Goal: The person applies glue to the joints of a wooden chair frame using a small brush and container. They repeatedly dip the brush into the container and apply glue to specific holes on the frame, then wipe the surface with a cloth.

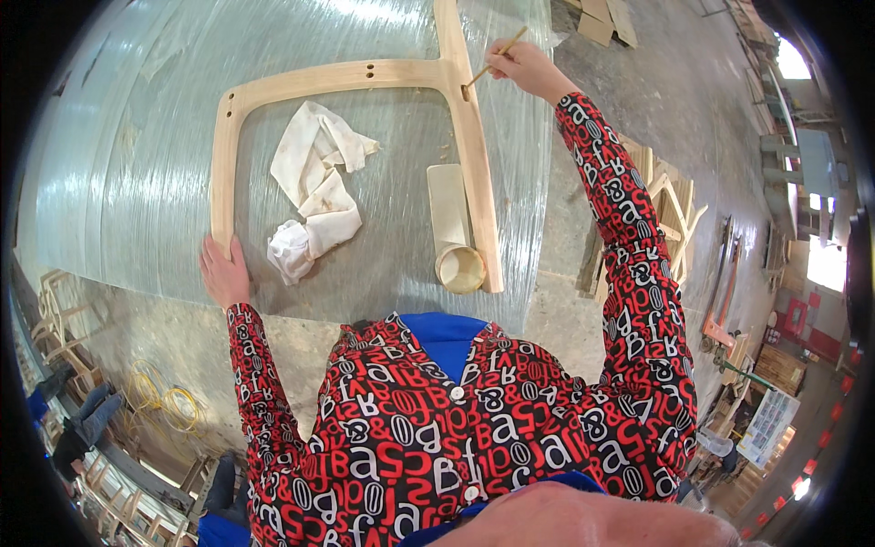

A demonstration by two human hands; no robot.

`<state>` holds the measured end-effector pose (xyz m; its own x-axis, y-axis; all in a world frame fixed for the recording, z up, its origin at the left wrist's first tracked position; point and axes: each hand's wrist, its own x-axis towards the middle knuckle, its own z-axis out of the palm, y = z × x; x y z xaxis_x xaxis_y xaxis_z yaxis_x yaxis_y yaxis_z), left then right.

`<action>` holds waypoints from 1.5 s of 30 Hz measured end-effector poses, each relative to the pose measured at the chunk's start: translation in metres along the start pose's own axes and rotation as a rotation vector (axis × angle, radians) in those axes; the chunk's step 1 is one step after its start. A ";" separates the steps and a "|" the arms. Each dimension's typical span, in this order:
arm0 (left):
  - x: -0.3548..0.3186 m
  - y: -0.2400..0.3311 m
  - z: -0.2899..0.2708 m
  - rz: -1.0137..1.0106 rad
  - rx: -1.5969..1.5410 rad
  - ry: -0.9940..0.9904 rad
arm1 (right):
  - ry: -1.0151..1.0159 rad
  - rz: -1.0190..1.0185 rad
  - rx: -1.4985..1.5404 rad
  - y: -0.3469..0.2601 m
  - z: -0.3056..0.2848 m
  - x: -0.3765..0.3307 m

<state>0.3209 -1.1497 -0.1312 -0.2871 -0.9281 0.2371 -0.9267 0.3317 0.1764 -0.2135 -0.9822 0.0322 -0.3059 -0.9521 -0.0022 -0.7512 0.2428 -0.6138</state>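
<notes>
A pale wooden chair frame [319, 75] lies flat on a table wrapped in clear plastic [118, 201]. It has paired dark holes along its curved rail and a slot in its straight right-hand bar. My left hand [225, 271] grips the near end of the curved rail, thumb and fingers on either side. Between the fingers of my right hand [524, 68] is a thin wooden stick [492, 62], its lower tip at the slot. Beside the straight bar stand a small round cup [459, 271] with pale contents and a flat beige strip [447, 196].
A crumpled white cloth [319, 182] lies inside the frame's curve. Wooden frames [670, 214] are piled on the floor to the right, near an orange pallet jack [720, 310]. Yellow hose [164, 397] is coiled at the lower left, where other people's legs [91, 415] show.
</notes>
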 end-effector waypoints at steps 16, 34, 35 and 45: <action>0.000 -0.003 -0.006 -0.012 0.014 -0.047 | 0.158 0.088 0.232 0.002 0.020 -0.029; 0.000 -0.001 -0.009 -0.027 0.025 -0.060 | 0.713 0.327 0.436 -0.032 0.085 -0.054; 0.000 0.001 -0.010 -0.025 0.022 -0.059 | 0.711 0.318 0.380 -0.035 0.087 -0.054; 0.001 0.006 -0.018 0.003 0.039 -0.019 | 0.826 0.174 0.254 -0.034 0.100 -0.055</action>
<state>0.3193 -1.1458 -0.1131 -0.2940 -0.9303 0.2193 -0.9346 0.3279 0.1380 -0.1125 -0.9564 -0.0256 -0.8030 -0.4425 0.3993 -0.5320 0.2300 -0.8149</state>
